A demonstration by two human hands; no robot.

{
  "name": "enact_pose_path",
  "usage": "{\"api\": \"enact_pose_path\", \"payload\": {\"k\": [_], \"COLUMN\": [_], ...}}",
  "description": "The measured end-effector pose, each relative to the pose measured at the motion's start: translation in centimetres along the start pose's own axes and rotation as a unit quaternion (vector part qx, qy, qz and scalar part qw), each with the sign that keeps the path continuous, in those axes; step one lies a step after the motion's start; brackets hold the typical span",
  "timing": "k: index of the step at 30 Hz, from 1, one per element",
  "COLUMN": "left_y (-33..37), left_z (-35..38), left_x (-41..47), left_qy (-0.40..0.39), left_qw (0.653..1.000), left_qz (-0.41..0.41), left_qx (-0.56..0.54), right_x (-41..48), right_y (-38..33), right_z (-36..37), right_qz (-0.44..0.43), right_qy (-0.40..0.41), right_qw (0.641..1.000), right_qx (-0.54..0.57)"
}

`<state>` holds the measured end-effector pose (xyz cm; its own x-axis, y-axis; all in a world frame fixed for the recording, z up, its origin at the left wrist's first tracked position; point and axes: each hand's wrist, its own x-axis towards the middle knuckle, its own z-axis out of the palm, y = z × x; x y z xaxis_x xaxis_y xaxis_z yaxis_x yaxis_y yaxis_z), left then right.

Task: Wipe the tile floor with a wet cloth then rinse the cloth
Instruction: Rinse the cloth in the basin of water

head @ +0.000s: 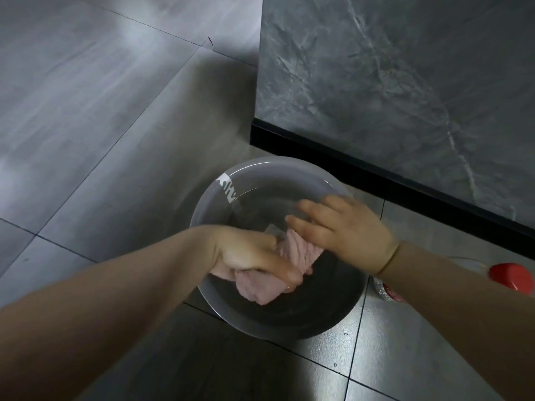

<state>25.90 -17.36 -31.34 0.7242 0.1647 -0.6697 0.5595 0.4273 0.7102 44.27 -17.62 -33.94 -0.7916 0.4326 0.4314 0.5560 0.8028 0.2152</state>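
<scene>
Pink cloth [262, 274] bunched over the clear basin [208, 198], clenched in left hand [246, 256], right hand [344, 230] pressing with fingers [304, 224] extended; likely risk: hard wringing splashing onto tile floor [101, 125].

Both hands were over the clear basin [207, 198]. The left hand [249, 256] gripped the pink cloth [301, 251]; the right hand [344, 230] lay flat on it.

Pink ribbed cloth [278, 273], bunched and wet, sits inside the translucent basin [208, 204] on grey tile floor [86, 111], at the basin's 6 o'clock side.
</scene>
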Motion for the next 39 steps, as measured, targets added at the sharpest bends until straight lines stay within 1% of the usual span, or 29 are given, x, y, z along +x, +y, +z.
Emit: {"api": "enact_pose_path", "payload": {"k": [1,2,3,4,5,6,8,9,10,11,12,14,15,17,19,21,22,23,25,27,28,29,30,32,33,34,35,36,39], "left_y": [0.4,1.0,1.5,1.9,1.8,1.6,1.4,1.0,0.7,0.5,0.7,0.8,0.3,0.4,0.5,0.8,0.8,0.7,0.3,-0.2,-0.4,-0.4,-0.6,-1.2,-1.2,-1.0,-0.7,-0.4,0.7], "left_z": [-0.1,0.0,0.0,0.0,0.0,0.2,-0.4,-1.0,-1.5,-2.3,-2.8,-3.2,-3.5,-3.6,-3.5,-3.4,-3.4,-3.4,-3.6,-3.5,-3.4,-3.2,-3.1,-2.9,-2.7,-2.6,-2.7,-2.8,-2.9], "left_x": [0.1,0.4,1.0,1.4,2.2,2.8,3.3,3.4,3.3,3.3,2.9,2.8,3.3,3.7,4.0,3.7,3.3,2.8,1.2,-0.7,-1.4,-1.7,-1.7,-1.5,-1.5,-1.5,-1.8,-2.2,-3.5], "left_qy": [0.017,0.068,0.127,0.188,0.242,0.275,0.298,0.299,0.304,0.318,0.322,0.31,0.301,0.298,0.303,0.313,0.323,0.33,0.33,0.289,0.292,0.316,0.351,0.422,0.436,0.435,0.422,0.404,0.349], "left_qw": [0.995,0.974,0.924,0.86,0.8,0.751,0.685,0.659,0.624,0.573,0.542,0.526,0.521,0.526,0.523,0.545,0.566,0.607,0.74,0.885,0.923,0.932,0.921,0.874,0.853,0.84,0.836,0.837,0.842], "left_qz": [-0.026,-0.046,-0.052,-0.043,-0.028,-0.016,0.017,0.047,0.103,0.193,0.241,0.287,0.304,0.328,0.344,0.324,0.306,0.284,0.195,0.107,0.116,0.145,0.168,0.187,0.193,0.208,0.228,0.249,0.295], "left_qx": [0.092,0.213,0.356,0.472,0.548,0.599,0.664,0.689,0.712,0.73,0.737,0.738,0.739,0.726,0.719,0.707,0.695,0.665,0.552,0.348,0.222,0.103,-0.001,-0.151,-0.21,-0.25,-0.268,-0.273,-0.287], "right_x": [-0.4,-0.6,-0.6,0.1,1.2,2.0,2.6,2.6,2.6,2.5,2.4,2.3,2.4,2.2,1.8,1.6,1.4,1.3,0.9,0.8,0.9,1.1,1.3,2.6,3.2,3.9,4.6,5.2,7.1], "right_y": [-0.5,-1.0,-1.9,-2.5,-2.7,-2.9,-3.2,-3.8,-4.5,-5.1,-5.5,-6.4,-6.5,-6.7,-7.0,-7.0,-6.7,-6.3,-5.4,-4.9,-4.9,-4.9,-5.0,-5.2,-5.1,-4.8,-4.4,-3.9,-2.2], "right_z": [0.3,0.2,0.0,-0.3,-0.7,-1.0,-1.3,-1.1,-1.0,-0.9,-0.7,-0.4,-0.4,-0.3,-0.5,-0.8,-0.9,-1.1,-1.5,-1.8,-2.0,-2.0,-1.9,-2.0,-1.9,-1.9,-2.0,-2.1,-2.9], "right_qz": [0.044,0.092,0.161,0.237,0.307,0.367,0.5,0.555,0.606,0.642,0.66,0.668,0.665,0.659,0.653,0.646,0.642,0.638,0.626,0.609,0.597,0.584,0.569,0.541,0.52,0.498,0.484,0.479,0.516], "right_qy": [-0.042,-0.099,-0.16,-0.232,-0.3,-0.358,-0.354,-0.311,-0.259,-0.21,-0.175,-0.122,-0.1,-0.073,-0.064,-0.064,-0.076,-0.101,-0.151,-0.175,-0.179,-0.179,-0.177,-0.173,-0.191,-0.205,-0.207,-0.175,-0.074], "right_qw": [0.998,0.991,0.974,0.942,0.899,0.849,0.74,0.68,0.607,0.535,0.48,0.394,0.363,0.316,0.287,0.285,0.308,0.348,0.436,0.504,0.522,0.535,0.543,0.571,0.613,0.669,0.709,0.713,0.615], "right_qx": [-0.008,-0.003,0.007,0.046,0.085,0.129,0.277,0.365,0.444,0.508,0.551,0.62,0.645,0.679,0.698,0.705,0.698,0.68,0.628,0.586,0.583,0.583,0.592,0.593,0.563,0.511,0.47,0.481,0.592]}}
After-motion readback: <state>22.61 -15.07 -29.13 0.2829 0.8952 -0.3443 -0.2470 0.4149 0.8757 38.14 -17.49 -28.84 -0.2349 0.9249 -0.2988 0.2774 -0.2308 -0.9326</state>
